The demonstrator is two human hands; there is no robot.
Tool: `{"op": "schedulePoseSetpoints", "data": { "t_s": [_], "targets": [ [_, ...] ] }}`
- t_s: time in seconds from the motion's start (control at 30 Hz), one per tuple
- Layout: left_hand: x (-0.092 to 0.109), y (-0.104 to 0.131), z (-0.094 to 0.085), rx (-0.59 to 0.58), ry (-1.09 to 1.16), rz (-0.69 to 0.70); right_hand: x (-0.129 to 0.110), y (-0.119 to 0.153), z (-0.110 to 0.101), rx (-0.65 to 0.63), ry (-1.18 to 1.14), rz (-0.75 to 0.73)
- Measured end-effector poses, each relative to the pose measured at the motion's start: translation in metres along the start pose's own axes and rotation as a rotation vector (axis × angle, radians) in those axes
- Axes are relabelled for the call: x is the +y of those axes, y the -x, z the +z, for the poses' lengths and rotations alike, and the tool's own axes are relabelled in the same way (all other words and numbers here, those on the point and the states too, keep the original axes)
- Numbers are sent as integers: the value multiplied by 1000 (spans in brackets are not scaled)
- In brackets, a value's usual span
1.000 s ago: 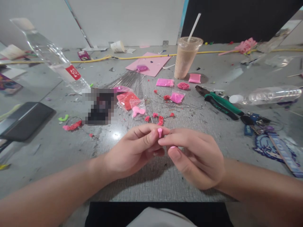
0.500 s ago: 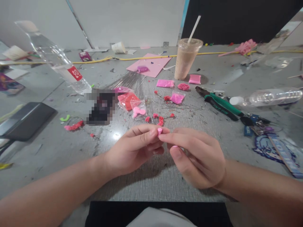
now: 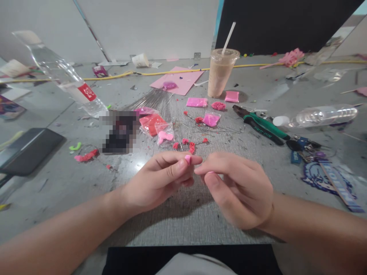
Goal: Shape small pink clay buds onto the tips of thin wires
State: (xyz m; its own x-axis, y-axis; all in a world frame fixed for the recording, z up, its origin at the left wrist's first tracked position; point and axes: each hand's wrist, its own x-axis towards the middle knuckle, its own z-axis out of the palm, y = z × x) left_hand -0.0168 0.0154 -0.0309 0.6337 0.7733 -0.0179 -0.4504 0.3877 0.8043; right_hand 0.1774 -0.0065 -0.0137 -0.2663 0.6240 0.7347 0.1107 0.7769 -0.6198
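Note:
Between thumb and forefinger my left hand (image 3: 163, 179) pinches a small pink piece of modelling clay (image 3: 187, 158), which pokes up from the fingertips. My right hand (image 3: 241, 187) is just to the right, its thumb and forefinger closed together. A sliver of pink clay (image 3: 211, 172) shows between those fingers. Just beyond the hands lie small red clay flowers (image 3: 192, 147) on wires. A zip bag of pink clay (image 3: 165, 136) and a packet of red clay (image 3: 151, 124) rest behind the left hand.
A plastic bottle (image 3: 65, 76) tilts at left near a dark power bank (image 3: 31, 149) and a blurred-out phone (image 3: 119, 131). An iced drink cup (image 3: 220, 74) stands at the back. Green-handled pliers (image 3: 263, 126), a lying bottle (image 3: 321, 116) and keys (image 3: 304, 145) occupy the right. A yellow cable (image 3: 114, 75) crosses behind.
My right forefinger has drawn back from the pink clay in my left hand, leaving a small gap. The view has shifted slightly, so the tabletop things sit further left.

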Motion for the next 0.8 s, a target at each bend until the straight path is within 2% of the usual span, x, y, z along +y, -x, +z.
{"op": "schedulePoseSetpoints", "data": {
  "t_s": [0.13,0.5,0.8],
  "targets": [
    [1,-1,1,-17,21,0,-1,-2,3,50,-30,62],
    [1,0,4,65,-95,-24,1,2,2,-17,56,94],
    [0,0,4,9,-105,56,0,0,4,5,103,185]
  ]
}}
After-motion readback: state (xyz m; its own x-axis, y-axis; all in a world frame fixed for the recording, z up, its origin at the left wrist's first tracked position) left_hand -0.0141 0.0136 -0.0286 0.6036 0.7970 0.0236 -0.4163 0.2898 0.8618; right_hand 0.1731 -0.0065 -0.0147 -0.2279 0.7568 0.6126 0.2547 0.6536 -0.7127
